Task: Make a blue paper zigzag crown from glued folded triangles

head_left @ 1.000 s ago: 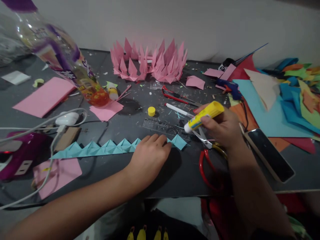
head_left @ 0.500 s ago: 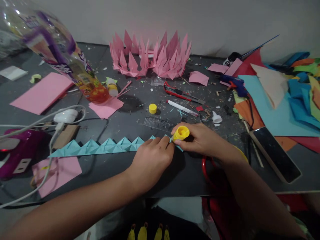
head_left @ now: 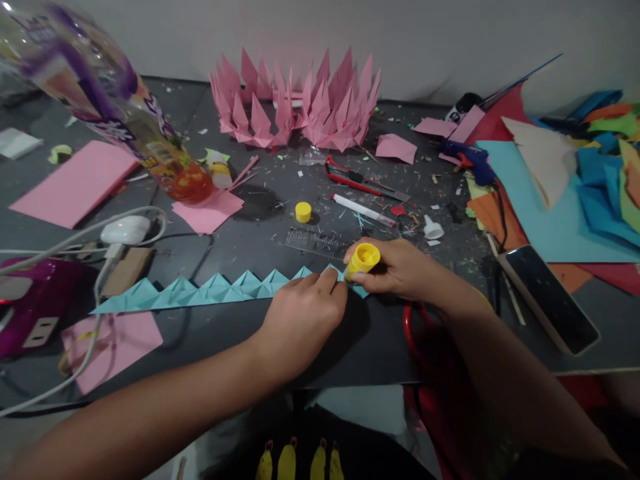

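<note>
A light-blue folded paper strip (head_left: pixel 215 291) with a row of pointed peaks runs across the front of the table. My left hand (head_left: pixel 303 317) is closed on it near its right end, fingers bunched at the paper. Close beside those fingers, my right hand (head_left: pixel 405 270) grips a yellow glue stick (head_left: pixel 365 257), its hollow base tipped up toward me. The glue stick's lower end points at the strip, but my fingers hide whether it touches. Its likely lid, a round yellow cap (head_left: pixel 303 212), lies on the table behind my hands.
Behind my hands lie a clear ruler (head_left: pixel 317 241), a white marker (head_left: pixel 363 209) and a red cutter (head_left: pixel 360 181). Pink folded paper crowns (head_left: pixel 295 113) stand at the back. A tall bottle (head_left: pixel 185 180) and white cables (head_left: pixel 103 293) are left; a phone (head_left: pixel 550 300) and glue gun (head_left: pixel 470 160) are right.
The view has shifted slightly. Both hands stay at the right end of the strip, with the glue stick still in my right hand, moved only very little.
</note>
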The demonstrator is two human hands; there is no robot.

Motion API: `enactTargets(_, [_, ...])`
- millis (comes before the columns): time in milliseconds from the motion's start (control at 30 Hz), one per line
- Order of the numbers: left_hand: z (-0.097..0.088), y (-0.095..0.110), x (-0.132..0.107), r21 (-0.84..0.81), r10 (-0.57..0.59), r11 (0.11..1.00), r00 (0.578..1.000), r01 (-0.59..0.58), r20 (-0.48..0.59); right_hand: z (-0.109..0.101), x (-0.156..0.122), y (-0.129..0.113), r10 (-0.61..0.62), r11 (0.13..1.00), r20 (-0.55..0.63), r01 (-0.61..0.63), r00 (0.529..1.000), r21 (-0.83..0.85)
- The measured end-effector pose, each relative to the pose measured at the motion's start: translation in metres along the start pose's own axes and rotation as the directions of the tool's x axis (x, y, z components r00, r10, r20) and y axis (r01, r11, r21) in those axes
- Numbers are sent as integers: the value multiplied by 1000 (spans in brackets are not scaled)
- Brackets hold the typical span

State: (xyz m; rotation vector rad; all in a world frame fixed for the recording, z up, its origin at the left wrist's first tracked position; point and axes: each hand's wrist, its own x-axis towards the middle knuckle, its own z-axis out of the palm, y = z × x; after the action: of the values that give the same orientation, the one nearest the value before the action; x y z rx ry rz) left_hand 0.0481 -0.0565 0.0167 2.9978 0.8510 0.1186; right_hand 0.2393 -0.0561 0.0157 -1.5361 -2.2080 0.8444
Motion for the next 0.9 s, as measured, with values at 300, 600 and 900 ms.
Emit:
enactTargets(300, [1,0,-1,-4,-16,1000,999,16,32,-3,0,-4,20,994,-22,-22,1000,-110])
enactTargets(600, [3,1,0,7,-24,1000,997,23,79,-21,-13,8,112,993,-592,-71,798,92])
enactTargets(900, [4,9,4,-9,112,994,993,-111,42,-21,-9,19,125,991,-704,-53,699,124])
